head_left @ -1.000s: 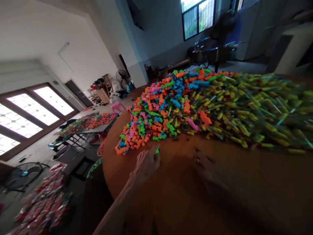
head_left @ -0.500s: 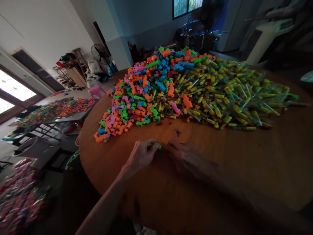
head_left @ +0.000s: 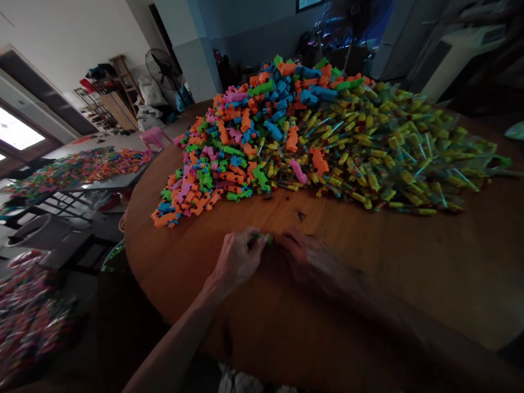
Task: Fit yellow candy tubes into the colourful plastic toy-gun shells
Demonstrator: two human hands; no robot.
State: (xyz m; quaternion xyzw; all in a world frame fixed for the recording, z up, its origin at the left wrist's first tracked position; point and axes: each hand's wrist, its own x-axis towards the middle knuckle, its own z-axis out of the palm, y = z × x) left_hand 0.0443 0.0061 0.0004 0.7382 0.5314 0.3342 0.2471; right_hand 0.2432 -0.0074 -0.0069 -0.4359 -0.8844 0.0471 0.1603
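My left hand (head_left: 239, 257) is closed in a pinch around a small green plastic piece (head_left: 269, 239), low over the round wooden table (head_left: 393, 273). Most of that piece is covered by the fingers, so its shape is unclear. Close on its right side, my right hand (head_left: 305, 255) has its fingertips pressed together, pointing at the green piece. Whatever those fingers grip is too dark and small to make out. Beyond both hands lies a heap of orange, blue, green and pink plastic toy pieces (head_left: 245, 131), running into a heap of yellow pieces in clear wrappers (head_left: 368, 147).
A second table (head_left: 88, 188) at the left carries more coloured pieces. Shiny wrapped packs (head_left: 33, 316) lie at lower left. A pink stool (head_left: 154, 136) and a standing fan (head_left: 161, 68) are behind. Dark specks (head_left: 301, 216) lie on the tabletop.
The camera view has shifted slightly, so the heaps appear a little higher. Both hands stay together at nearly the same spot, the left still pinching the green piece.
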